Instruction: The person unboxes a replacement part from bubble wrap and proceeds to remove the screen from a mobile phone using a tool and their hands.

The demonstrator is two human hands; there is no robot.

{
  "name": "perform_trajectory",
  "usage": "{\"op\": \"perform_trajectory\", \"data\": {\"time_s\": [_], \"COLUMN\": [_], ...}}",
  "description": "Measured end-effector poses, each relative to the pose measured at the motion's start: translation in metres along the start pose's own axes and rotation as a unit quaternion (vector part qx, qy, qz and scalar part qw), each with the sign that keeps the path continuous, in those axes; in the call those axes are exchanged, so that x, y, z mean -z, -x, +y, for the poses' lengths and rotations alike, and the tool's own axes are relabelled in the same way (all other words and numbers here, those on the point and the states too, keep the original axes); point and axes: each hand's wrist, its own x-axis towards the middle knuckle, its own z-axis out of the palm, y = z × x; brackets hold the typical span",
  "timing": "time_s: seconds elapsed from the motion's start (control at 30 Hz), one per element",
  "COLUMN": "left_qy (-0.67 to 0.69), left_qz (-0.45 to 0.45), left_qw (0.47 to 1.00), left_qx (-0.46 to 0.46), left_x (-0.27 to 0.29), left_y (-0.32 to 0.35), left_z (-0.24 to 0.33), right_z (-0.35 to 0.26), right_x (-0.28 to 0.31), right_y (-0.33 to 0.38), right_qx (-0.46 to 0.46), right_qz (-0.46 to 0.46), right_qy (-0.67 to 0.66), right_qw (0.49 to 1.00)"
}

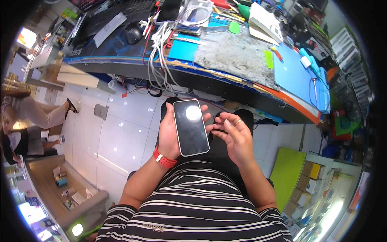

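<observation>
A smartphone (pixel 190 135) with a dark screen and a pale frame lies in my left hand (pixel 168 131), screen upward. My thumb runs along its left edge, and the fingertips show past its right edge. A bright round reflection covers the upper part of the glass. Just right of the phone is my right hand (pixel 238 139), with a ring on one finger. Its fingers are loosely bent and apart, and I see nothing in them. Both hands are above my lap, in front of the workbench. A red band circles my left wrist.
Ahead stands a cluttered workbench (pixel 238 76) with a grey worn mat (pixel 225 50), a blue mat (pixel 294 74), a black mouse (pixel 134 33) and white cables (pixel 161 48) hanging over its edge. People sit at the far left. A glass display case (pixel 322 193) is at the right.
</observation>
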Motion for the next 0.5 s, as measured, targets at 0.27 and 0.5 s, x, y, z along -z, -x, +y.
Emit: {"op": "perform_trajectory", "data": {"time_s": [0.27,0.5], "left_qy": [0.002,-0.014], "left_qz": [-0.026,0.041], "left_qw": [1.000,0.999], "left_qx": [0.005,-0.005], "left_x": [0.011,0.004], "left_y": [0.002,0.004], "left_z": [0.003,0.002], "right_z": [0.012,0.016], "right_x": [0.005,-0.001], "right_y": [0.008,0.015], "right_qx": [-0.051,-0.086], "right_qz": [-0.013,-0.039], "right_qy": [0.014,0.025], "right_qw": [0.999,0.995]}}
